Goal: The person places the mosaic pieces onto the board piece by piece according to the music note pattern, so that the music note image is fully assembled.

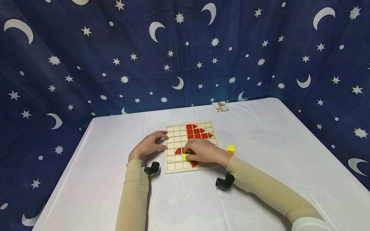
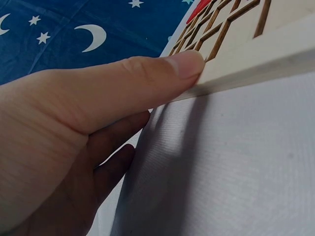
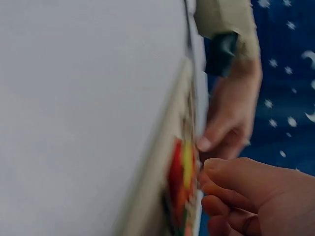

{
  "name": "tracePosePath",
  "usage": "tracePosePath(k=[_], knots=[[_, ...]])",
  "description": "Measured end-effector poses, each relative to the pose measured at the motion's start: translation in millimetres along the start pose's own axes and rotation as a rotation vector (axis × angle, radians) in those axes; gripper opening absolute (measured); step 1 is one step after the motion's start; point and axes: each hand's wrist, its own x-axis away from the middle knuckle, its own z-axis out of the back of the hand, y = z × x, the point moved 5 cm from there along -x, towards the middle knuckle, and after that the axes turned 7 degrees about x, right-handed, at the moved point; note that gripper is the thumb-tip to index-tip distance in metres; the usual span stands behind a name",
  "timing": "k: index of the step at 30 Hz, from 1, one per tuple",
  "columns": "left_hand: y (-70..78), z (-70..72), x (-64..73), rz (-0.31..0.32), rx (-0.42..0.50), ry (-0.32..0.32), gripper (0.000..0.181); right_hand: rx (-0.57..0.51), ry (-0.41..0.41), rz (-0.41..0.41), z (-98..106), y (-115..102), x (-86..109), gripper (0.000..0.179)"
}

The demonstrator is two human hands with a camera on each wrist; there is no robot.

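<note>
A pale wooden grid board (image 1: pixel 170 166) lies on the table with red tiles (image 1: pixel 197 131) set in its upper part and more red pieces (image 1: pixel 194 164) lower down. My left hand (image 1: pixel 148 145) is at the board's left edge, fingers loosely bent. In the left wrist view its thumb (image 2: pixel 184 64) touches the board's side. Over the lower middle of the board, my right hand (image 1: pixel 203 150) has thumb and index fingertips at a yellow square tile (image 1: pixel 185 157), seeming to pinch it. The right hand covers several cells. Its bent fingers (image 3: pixel 236 182) show in the right wrist view.
Right of the board lie a loose yellow square (image 1: pixel 231 148) and an orange piece (image 1: pixel 231 153), partly behind the right wrist. A small pattern card (image 1: pixel 220 106) sits at the table's back edge. A starry blue curtain (image 1: pixel 144 64) hangs behind the white-covered table (image 1: pixel 185 205).
</note>
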Motion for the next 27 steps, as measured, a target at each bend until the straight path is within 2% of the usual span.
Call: tracePosePath(k=[4,7,12,16,23,27], knots=[[-1.0,-1.1,1.9,0.003,0.0,-0.003,0.044,-0.044,0.028,-0.056,16,19,11.4,0.018],[-1.5,-1.5,4.1,0.011,0.004,0.003,0.044,-0.071,0.011,-0.123,29,42,24.6,0.019],[-1.6,-2.8,5.0,0.025,0.015,0.004,0.045,-0.12,-0.108,-0.273,43,85,53.8,0.019],[-1.2,-2.9,3.6,0.023,0.008,0.004,0.045,-0.151,-0.195,-0.341,47,105,72.6,0.021],[-2.3,-1.5,1.2,0.026,0.007,0.012,0.045,-0.181,-0.292,-0.366,40,116,86.9,0.023],[-0.4,-1.2,0.9,0.011,0.004,0.009,0.045,-0.203,-0.298,-0.31,37,112,89.7,0.022]])
